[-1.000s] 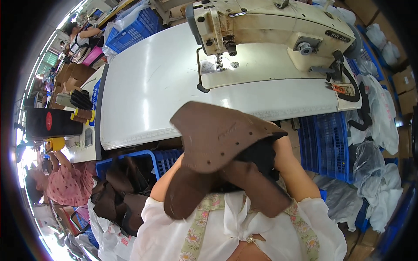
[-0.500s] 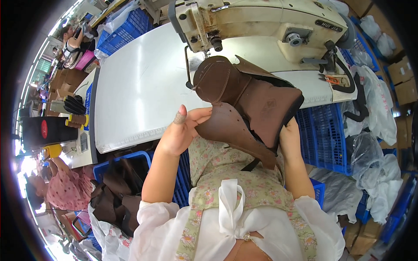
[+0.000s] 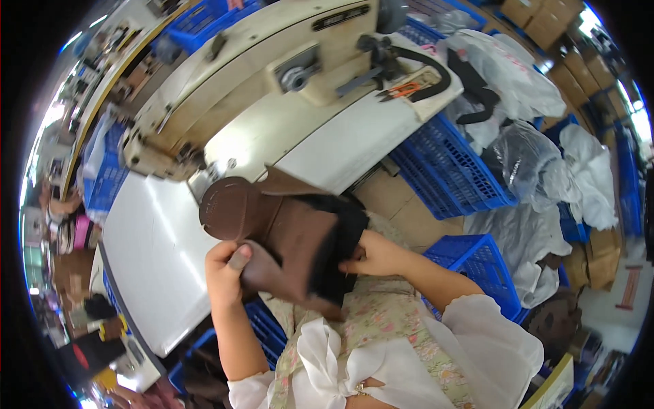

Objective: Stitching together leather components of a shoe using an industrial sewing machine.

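A brown leather boot upper [image 3: 300, 238] with a rounded, stitched toe and black lining is held up between my hands, in front of the sewing machine [image 3: 225, 88]. My left hand [image 3: 228, 269] grips its lower left flap, the thumb lying on top with a tan wrap around it. At the opposite side, the fingers of my right hand [image 3: 371, 255] are closed on the black lining's edge. The toe end lies close to the machine's needle area, where the needle itself cannot be made out.
The white machine table [image 3: 146, 252] extends left. Orange-handled snips [image 3: 402, 91] lie near the machine's right end. Blue plastic crates [image 3: 449, 167] and clear plastic bags [image 3: 521, 160] stand right, with another blue crate [image 3: 470, 262] beside my right arm. Cardboard boxes [image 3: 545, 20] are stacked behind.
The view has swung right. My left thumb, raised before, now presses on the flap. My right hand has come from beneath the upper to its lining edge, which is opened out more.
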Demonstrator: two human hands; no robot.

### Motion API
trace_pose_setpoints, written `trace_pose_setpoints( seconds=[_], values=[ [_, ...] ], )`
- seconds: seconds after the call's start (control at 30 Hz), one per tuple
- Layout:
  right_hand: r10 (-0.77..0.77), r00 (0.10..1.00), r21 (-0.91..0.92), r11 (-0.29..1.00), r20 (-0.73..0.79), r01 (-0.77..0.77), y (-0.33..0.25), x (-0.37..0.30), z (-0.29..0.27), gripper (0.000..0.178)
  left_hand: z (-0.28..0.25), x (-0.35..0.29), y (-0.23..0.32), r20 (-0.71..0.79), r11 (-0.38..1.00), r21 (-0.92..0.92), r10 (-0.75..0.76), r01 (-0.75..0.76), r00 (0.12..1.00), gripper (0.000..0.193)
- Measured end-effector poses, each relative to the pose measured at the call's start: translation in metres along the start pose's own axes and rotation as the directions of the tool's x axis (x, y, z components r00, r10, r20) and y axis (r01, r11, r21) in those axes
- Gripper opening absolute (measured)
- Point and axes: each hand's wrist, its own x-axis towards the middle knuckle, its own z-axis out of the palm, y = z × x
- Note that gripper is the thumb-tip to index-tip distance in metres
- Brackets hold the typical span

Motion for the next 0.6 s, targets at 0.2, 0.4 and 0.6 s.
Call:
trace_pose_setpoints(
  seconds=[0.2, 0.4, 0.6],
  values=[
    [-0.118, 0.993, -0.547, 0.831, -0.003, 0.097, -0.027, -0.013, -0.144, 0.023, 0.004, 0.036, 0.005, 0.270, 0.984, -0.123, -0.093, 0.130, 0.958, 0.037],
    [-0.605, 0.246, -0.647, 0.646, -0.757, -0.404, -0.008, 0.057, -0.355, 0.038, 0.024, 0.056, -0.006, 0.414, 0.997, -0.015, -0.063, 0.076, 0.908, 0.036],
    [-0.337, 0.295, -0.438, 0.515, -0.894, -0.737, -0.004, 0.087, -0.386, 0.051, 0.020, 0.048, -0.004, 0.377, 0.998, 0.027, -0.065, 0.059, 0.924, 0.036]
  ],
)
